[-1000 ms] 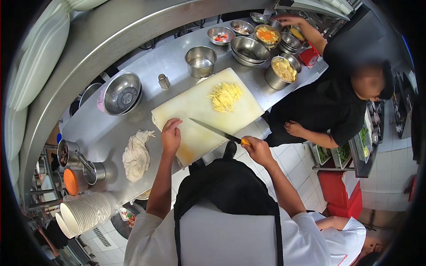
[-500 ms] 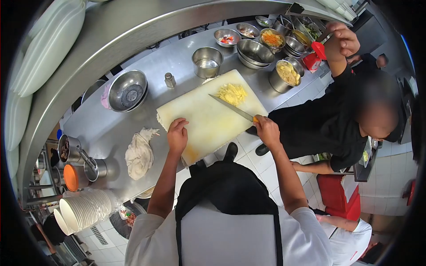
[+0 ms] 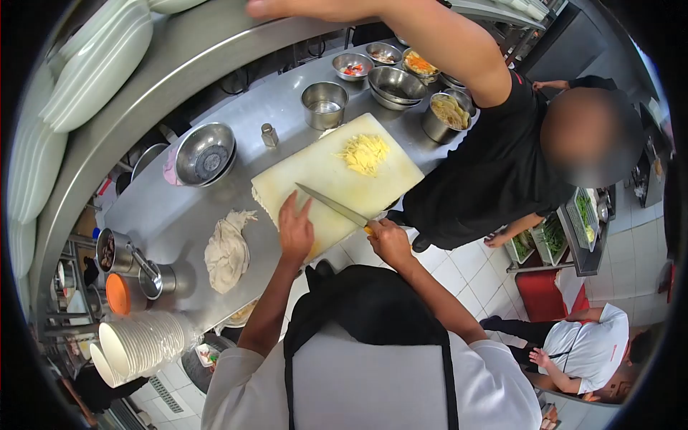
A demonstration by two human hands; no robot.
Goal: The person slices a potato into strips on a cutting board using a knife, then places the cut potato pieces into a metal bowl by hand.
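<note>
A large white cutting board [image 3: 337, 172] lies at an angle on the steel counter. My right hand [image 3: 391, 242] is wrapped round the yellow handle of a kitchen knife [image 3: 335, 206], whose blade points left across the board's near part. Over the board's near left edge is my left hand [image 3: 295, 233], fingers apart and holding nothing, close to the blade's tip. A heap of thin yellow vegetable strips [image 3: 363, 154] lies near the board's far right corner, apart from both hands and the knife.
A co-worker's arm [image 3: 444, 46] reaches across the counter's far side. Steel bowls with food stand at the back right. A steel pot [image 3: 324, 105], shaker [image 3: 269, 135] and stacked bowls [image 3: 206, 154] line the back. A cloth [image 3: 228, 251] and stacked containers [image 3: 140, 342] are left.
My right hand has drawn the knife leftward and nearer, off the yellow strips. My left fingers have spread. The co-worker has stepped closer, extending an arm left over the counter.
</note>
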